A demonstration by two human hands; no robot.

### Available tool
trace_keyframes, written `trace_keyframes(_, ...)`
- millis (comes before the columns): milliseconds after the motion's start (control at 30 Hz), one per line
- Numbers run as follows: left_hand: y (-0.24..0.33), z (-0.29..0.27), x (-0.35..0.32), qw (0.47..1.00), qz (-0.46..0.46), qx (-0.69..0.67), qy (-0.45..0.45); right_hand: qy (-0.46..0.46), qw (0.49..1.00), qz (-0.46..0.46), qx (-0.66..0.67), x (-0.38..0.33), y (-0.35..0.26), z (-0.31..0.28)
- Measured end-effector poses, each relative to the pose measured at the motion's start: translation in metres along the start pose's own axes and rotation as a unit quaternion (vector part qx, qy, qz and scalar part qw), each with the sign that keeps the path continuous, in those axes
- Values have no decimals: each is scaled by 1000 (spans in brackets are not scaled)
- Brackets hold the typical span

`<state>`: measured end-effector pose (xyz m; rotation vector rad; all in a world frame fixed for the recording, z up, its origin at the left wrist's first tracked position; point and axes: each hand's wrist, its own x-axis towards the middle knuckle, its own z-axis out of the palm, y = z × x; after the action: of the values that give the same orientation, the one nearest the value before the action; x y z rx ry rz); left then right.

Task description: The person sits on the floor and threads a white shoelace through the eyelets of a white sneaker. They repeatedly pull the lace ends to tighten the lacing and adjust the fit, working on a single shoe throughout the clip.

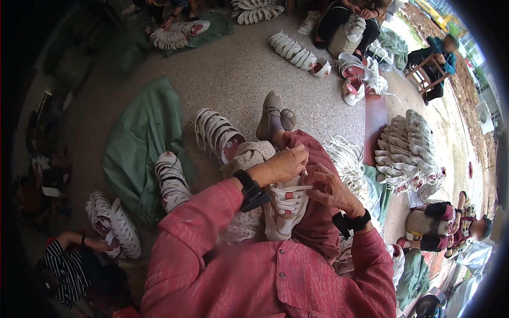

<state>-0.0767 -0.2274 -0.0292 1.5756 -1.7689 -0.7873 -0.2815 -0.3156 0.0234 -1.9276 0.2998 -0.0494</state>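
lacing a white shoe [285,206] on the lap here, and it looks like the fiddly part. the shoe sits on the red trousers [318,222], toe end pointing away from the body, with flat white laces already crossing several reddish eyelet tabs. the left hand [281,165] comes over the top of the shoe, fingers curled down around its upper edge, so it's closed on the shoe and pinning it still. the right hand [330,188] is at the shoe's right side with fingertips pinched together, apparently on a lace end, though the lace itself between the fingers is too small to make out for sure. my take on doing this bit well: keep the left hand clamped so the shoe doesn't roll off the knee, pull the lace flat rather than twisted before feeding the next tab, and snug each crossing evenly so one side doesn't end up longer. a loose heap of white laces [347,159] lies just right of the knee, within easy reach. done-looking shoes [217,132] stand in a row on the speckled floor [238,74] ahead, more [172,180] beside a green sack [140,143] to the left. other people sit around doing similar work, one in a striped sleeve [66,259] at lower left.
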Motion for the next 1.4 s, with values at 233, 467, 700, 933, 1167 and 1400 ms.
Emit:
trace_keyframes(233,4,-32,-52,983,42,-180,17,-37,989,48,134,6,-1,0)
trace_keyframes(467,11,-34,-89,983,-1,-176,-58,24,926,112,360,2,24,16)
trace_keyframes(700,19,-29,-76,974,-61,-219,15,7,999,26,25,3,0,19)
trace_keyframes(933,53,-39,-79,970,-127,-199,-60,34,990,3,-134,-11,-13,35)
trace_keyframes(1167,84,-39,-97,997,2,-72,-3,70,988,-6,-137,-30,-17,45)
trace_keyframes(1400,65,-52,-109,996,-25,71,37,109,989,-29,-98,-22,-4,48)
